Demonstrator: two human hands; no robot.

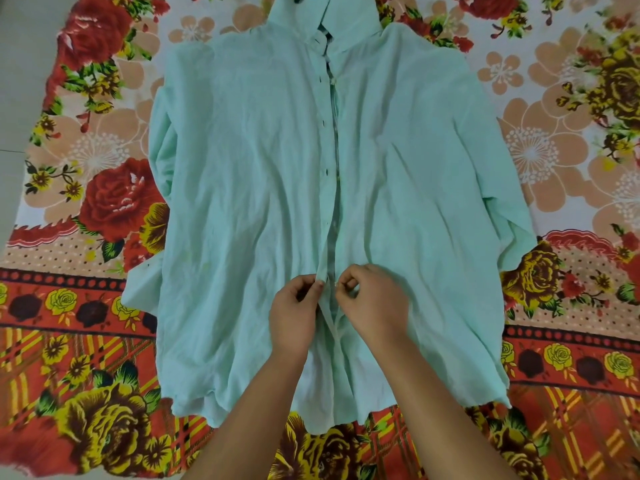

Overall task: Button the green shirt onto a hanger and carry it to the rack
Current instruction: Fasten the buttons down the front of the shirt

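A floral blanket (104, 202) in red, yellow and peach covers nearly the whole view, with a strip of pale floor (20, 64) at the far left. The green shirt (249, 174) lies flat on the blanket, front up, its collar (349, 19) at the far end and its hem toward the person; the fabric is creased and the sleeves (162, 161) are tucked along its sides. Down the middle runs the placket (325, 188), its two front edges lying side by side with a narrow gap between them. Both forearms reach in from the near edge to the lower part of this line. The left hand (294, 310) has its fingers curled, pinching the edge of the buttonhole strip and lifting it slightly. The right hand (372, 299), just beside it, pinches the opposite front edge between thumb and forefinger; whether a button sits between them is too small to tell. Small dark buttonholes (325, 172) dot the strip above the hands.
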